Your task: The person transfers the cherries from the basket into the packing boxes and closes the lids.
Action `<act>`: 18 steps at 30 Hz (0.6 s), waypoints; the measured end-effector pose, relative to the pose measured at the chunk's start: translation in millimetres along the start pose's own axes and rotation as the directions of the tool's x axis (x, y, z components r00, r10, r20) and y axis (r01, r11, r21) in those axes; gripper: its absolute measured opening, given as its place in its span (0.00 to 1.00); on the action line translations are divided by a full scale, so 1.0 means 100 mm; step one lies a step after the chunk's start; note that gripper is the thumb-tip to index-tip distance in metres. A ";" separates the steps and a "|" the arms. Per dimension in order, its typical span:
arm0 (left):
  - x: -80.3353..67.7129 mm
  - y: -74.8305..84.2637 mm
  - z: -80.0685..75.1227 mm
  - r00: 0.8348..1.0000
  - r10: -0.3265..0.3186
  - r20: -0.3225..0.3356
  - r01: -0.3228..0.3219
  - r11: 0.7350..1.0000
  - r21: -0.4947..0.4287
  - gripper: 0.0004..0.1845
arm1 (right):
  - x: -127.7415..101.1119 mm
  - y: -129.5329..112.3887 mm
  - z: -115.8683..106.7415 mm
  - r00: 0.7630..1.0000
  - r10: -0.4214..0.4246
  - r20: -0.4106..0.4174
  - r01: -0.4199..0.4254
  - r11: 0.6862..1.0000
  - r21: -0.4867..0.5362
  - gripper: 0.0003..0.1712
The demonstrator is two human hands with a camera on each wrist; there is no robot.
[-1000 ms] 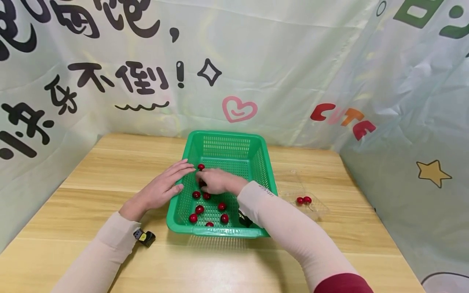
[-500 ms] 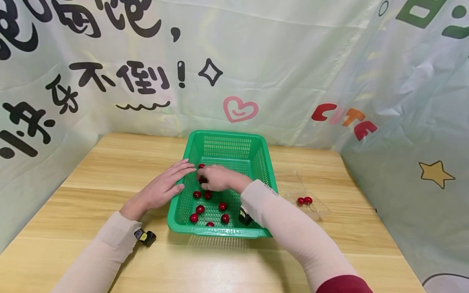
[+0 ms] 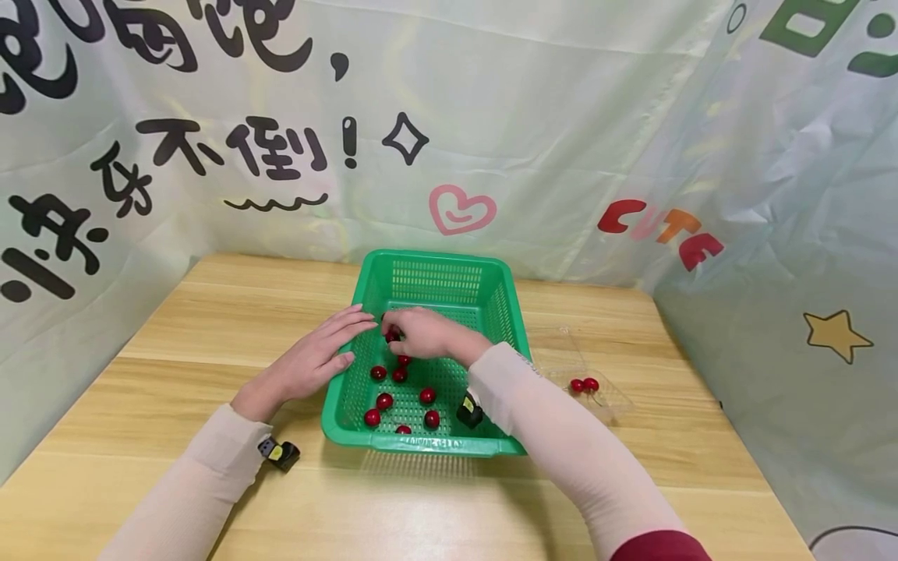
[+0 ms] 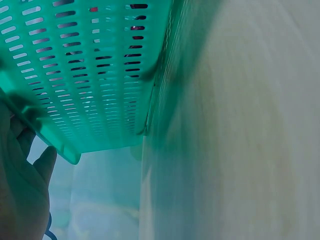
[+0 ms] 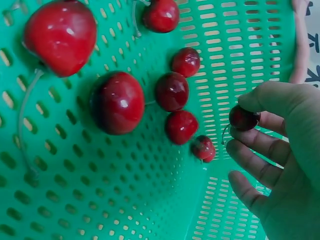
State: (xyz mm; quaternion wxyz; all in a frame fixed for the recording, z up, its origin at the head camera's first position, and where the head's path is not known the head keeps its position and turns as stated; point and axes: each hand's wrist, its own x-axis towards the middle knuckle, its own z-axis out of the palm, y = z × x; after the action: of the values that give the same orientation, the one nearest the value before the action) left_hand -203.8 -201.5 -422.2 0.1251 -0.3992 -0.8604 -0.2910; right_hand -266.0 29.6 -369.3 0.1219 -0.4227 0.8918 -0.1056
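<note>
A green plastic basket stands mid-table with several red cherries on its slotted floor. My right hand is inside the basket and pinches one cherry between thumb and fingers, just above the floor. Other cherries lie loose below it. My left hand rests flat with straight fingers on the basket's left rim. A clear plastic tray to the right of the basket holds two cherries.
The wooden table is closed in by a printed fabric backdrop at the back and on both sides. Small black wrist devices sit by each forearm.
My right hand has lifted slightly and moved toward the basket's far end with a cherry pinched in it. The left hand has stayed on the rim.
</note>
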 end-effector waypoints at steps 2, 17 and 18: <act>0.00 0.00 0.00 1.000 -0.002 0.000 0.002 1.000 -0.001 0.26 | -0.01 0.00 -0.01 1.000 0.003 -0.027 -0.003 1.000 -0.007 0.14; 0.00 -0.01 0.01 1.000 0.007 -0.002 -0.007 1.000 0.010 0.26 | -0.10 -0.02 -0.14 0.984 -0.012 -0.176 0.018 0.999 0.032 0.13; 0.00 -0.01 0.01 1.000 0.008 -0.001 -0.008 1.000 0.010 0.26 | -0.11 -0.02 -0.14 0.983 -0.014 -0.184 0.020 0.999 0.031 0.14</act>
State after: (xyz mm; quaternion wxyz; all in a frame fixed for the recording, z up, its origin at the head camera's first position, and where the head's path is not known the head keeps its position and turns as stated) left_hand -204.4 -201.7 -423.5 0.1288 -0.4019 -0.8601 -0.2865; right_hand -262.2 37.9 -353.6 0.0449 -0.4166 0.8938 -0.1598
